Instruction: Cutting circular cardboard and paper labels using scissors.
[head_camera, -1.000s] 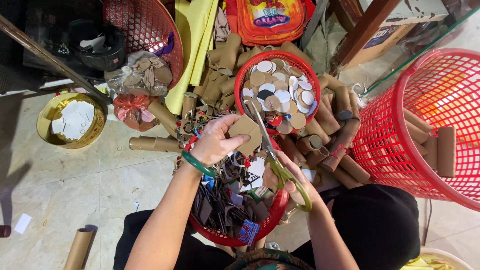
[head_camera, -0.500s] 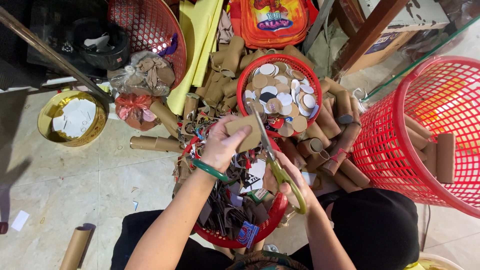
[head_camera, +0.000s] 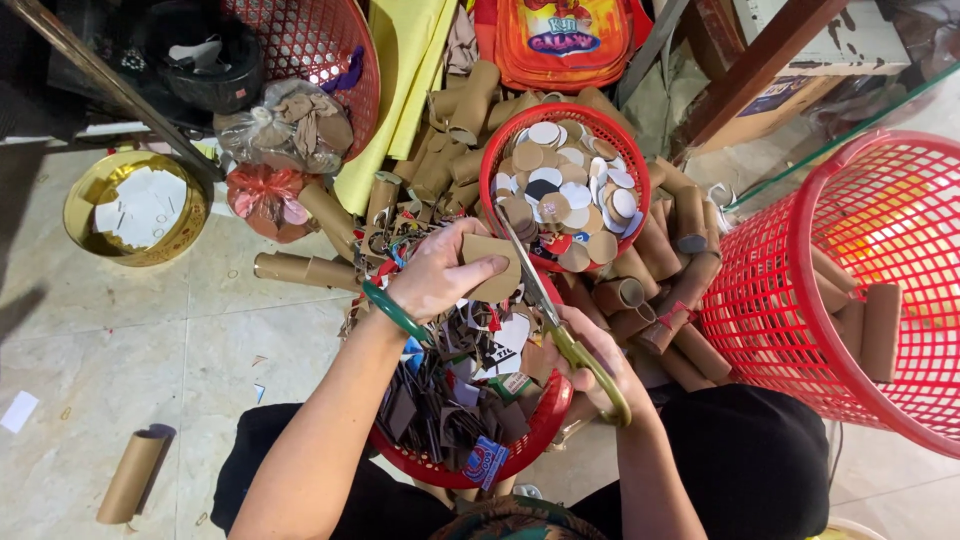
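Over the red scrap basket (head_camera: 530, 440), left hand (head_camera: 440, 275) pinches a brown cardboard piece (head_camera: 497, 268). Right hand (head_camera: 590, 355), at 4 o'clock from it, fingers closed through yellow-handled scissors (head_camera: 545, 305); blades part-open, long axis toward 11 o'clock, meeting the piece's right edge.

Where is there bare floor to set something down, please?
Bare floor lies left of the left hand, between the gold tin and the lone tube. Around both small red baskets it is crowded with tubes.
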